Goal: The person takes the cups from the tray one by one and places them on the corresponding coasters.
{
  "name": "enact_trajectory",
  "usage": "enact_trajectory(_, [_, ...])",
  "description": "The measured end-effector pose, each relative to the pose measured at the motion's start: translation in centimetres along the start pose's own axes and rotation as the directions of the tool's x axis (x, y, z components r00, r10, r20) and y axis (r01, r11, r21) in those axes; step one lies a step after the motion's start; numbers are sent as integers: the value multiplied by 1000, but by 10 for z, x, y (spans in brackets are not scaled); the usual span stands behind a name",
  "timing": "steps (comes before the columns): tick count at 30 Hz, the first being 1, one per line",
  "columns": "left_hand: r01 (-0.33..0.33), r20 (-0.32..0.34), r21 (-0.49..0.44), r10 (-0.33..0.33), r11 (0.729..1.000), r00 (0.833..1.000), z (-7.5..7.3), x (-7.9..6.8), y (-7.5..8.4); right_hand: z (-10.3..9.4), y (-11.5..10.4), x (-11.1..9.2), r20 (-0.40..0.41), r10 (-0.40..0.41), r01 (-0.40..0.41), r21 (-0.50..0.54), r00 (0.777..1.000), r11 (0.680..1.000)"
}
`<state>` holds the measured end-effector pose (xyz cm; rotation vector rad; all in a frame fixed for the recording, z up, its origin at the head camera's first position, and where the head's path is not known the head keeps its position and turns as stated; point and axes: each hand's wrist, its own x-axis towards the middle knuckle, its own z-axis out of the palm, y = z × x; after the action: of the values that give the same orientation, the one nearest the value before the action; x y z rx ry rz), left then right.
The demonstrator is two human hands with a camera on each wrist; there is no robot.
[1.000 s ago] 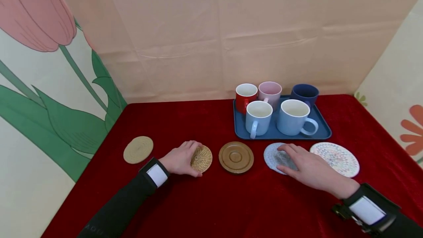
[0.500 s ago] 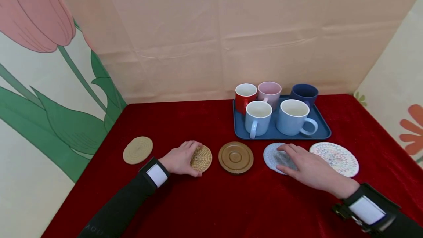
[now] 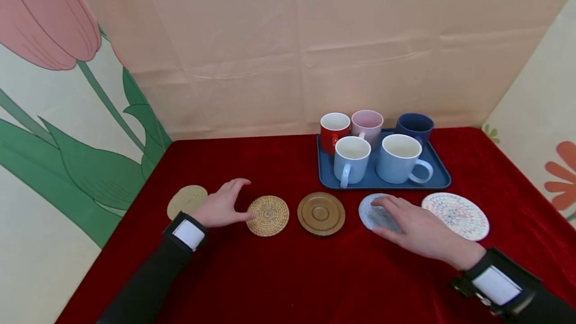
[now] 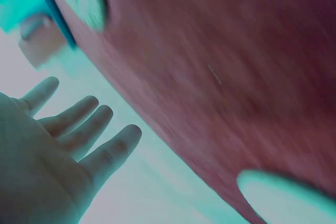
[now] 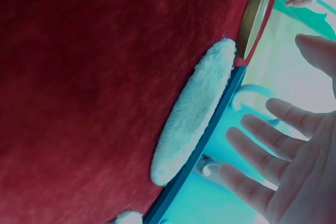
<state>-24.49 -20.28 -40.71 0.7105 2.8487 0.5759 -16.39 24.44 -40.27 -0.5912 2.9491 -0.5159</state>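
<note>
Two empty hands above a row of round coasters on a red cloth (image 3: 288,284), a brown ridged coaster (image 3: 321,214) in the middle.
Right of the brown coaster, the right hand (image 3: 418,229) hangs over a blue-grey coaster (image 3: 384,217), fingers extended, thumb well apart, gripping nothing; left of it, the left hand (image 3: 221,206) is spread wide and holds nothing, its thumb tip over a woven coaster (image 3: 268,217) just beside the brown one, its wrist side partly covering a plain tan coaster (image 3: 184,199) at far left. A patterned white coaster (image 3: 455,214) lies at far right. Behind and to the right of the brown coaster, a blue tray (image 3: 372,176) bears two light blue mugs (image 3: 396,164) in front, then red (image 3: 327,131), pink (image 3: 374,134) and navy mugs (image 3: 411,130).
</note>
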Motion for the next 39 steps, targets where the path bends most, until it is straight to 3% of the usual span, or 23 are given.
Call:
enact_trajectory(8, [171, -98, 70, -164, 983, 982, -29, -29, -61, 3, -10, 4, -42, -58, 58, -17, 997, 998])
enact_trajectory(12, [260, -73, 35, -257, 965, 964, -37, -41, -86, 4, -11, 6, -37, -52, 51, -27, 998, 998])
enact_trajectory(17, [319, -26, 8, -319, 948, 948, -39, -46, -105, 4, -9, 6, -21, -46, 45, -26, 999, 999])
enact_trajectory(26, [362, 58, -41, -360, 931, 931, -36, -41, -116, 3, -5, 4, -4, -29, 29, -10, 1000, 1000])
enact_trajectory(39, [352, 34, 0, -352, 936, 935, -35, -35, -109, 3, -4, 1, 7, -19, 20, -15, 1000, 1000])
